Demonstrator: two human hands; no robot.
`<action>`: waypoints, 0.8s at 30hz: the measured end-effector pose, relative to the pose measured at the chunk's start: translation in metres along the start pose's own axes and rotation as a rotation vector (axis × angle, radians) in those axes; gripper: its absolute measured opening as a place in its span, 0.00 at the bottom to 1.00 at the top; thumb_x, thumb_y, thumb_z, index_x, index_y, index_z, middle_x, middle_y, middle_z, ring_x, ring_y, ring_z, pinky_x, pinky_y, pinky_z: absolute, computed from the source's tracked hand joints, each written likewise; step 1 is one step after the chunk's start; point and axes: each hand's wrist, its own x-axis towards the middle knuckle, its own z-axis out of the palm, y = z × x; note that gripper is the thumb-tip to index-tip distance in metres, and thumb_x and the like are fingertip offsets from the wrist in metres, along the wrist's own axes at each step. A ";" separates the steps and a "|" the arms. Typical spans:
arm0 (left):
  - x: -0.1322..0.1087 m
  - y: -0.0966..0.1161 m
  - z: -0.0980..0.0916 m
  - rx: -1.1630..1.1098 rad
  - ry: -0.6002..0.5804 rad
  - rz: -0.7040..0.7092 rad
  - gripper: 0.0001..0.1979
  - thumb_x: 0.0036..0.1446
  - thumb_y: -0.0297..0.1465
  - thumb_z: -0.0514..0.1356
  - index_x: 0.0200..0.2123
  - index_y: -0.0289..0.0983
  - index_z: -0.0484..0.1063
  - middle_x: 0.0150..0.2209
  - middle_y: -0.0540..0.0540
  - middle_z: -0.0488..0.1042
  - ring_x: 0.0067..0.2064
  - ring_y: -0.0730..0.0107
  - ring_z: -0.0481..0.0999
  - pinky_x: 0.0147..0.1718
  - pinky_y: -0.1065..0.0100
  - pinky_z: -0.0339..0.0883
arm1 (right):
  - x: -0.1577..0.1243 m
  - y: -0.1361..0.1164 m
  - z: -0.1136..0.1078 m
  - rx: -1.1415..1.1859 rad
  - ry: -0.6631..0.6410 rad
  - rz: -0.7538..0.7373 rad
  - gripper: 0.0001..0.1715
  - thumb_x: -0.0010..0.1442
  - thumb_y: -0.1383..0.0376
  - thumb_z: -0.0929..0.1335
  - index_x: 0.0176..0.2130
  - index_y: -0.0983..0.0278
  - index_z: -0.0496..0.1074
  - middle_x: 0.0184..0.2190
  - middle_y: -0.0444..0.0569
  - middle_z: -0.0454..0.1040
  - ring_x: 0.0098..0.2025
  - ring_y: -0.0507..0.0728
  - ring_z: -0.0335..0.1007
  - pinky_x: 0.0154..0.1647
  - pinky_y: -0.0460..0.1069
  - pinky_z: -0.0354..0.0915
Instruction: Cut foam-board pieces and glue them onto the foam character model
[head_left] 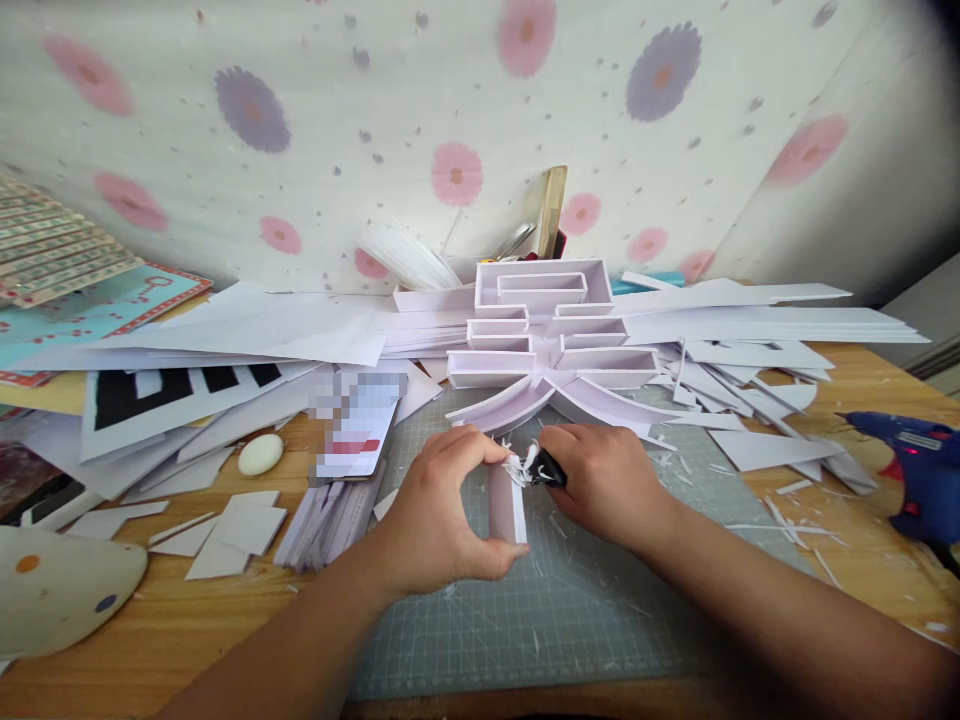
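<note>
My left hand (439, 505) grips a short white foam-board strip (507, 512) between thumb and fingertips, over the cutting mat (570, 630). In my right hand (607, 485) is a black-handled tool (553, 468), likely a craft knife; its blade is hidden. White curled shavings (517, 470) cluster where the tool meets the strip's far end. Just beyond both hands stands a white foam-board character (546, 352), built from upright walls into box-like strokes with two curved legs at its near end.
A phone (367, 430) leans left of the mat, near a white egg-shaped object (260, 455). White sheets (247, 325) pile at the left. Board offcuts (772, 450) lie right. A blue glue gun (926, 470) rests at the right edge.
</note>
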 end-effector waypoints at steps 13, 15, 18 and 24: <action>-0.002 0.002 -0.003 0.014 -0.018 -0.003 0.24 0.31 0.26 0.70 0.35 0.39 0.67 0.35 0.50 0.70 0.38 0.61 0.70 0.44 0.58 0.61 | 0.003 0.005 0.001 -0.101 -0.085 0.179 0.02 0.52 0.68 0.65 0.29 0.63 0.68 0.24 0.46 0.75 0.25 0.56 0.70 0.24 0.48 0.40; -0.002 0.002 -0.003 0.011 -0.009 -0.011 0.24 0.32 0.26 0.69 0.36 0.39 0.68 0.35 0.50 0.70 0.39 0.60 0.70 0.45 0.57 0.61 | 0.004 0.007 0.000 -0.100 -0.087 0.204 0.02 0.53 0.67 0.65 0.29 0.63 0.69 0.24 0.46 0.75 0.26 0.56 0.70 0.24 0.48 0.41; -0.002 0.001 -0.003 0.003 0.001 -0.015 0.23 0.32 0.26 0.69 0.36 0.39 0.67 0.36 0.50 0.71 0.40 0.59 0.71 0.46 0.57 0.62 | 0.003 0.007 -0.003 -0.046 -0.104 0.191 0.02 0.53 0.68 0.65 0.29 0.63 0.68 0.25 0.45 0.75 0.26 0.56 0.71 0.24 0.48 0.42; 0.000 -0.002 -0.002 -0.014 0.008 -0.027 0.24 0.32 0.26 0.69 0.37 0.38 0.68 0.38 0.48 0.72 0.42 0.58 0.71 0.49 0.55 0.61 | 0.000 0.000 -0.005 0.041 -0.120 0.093 0.03 0.50 0.69 0.64 0.29 0.63 0.68 0.25 0.44 0.74 0.27 0.56 0.71 0.24 0.48 0.41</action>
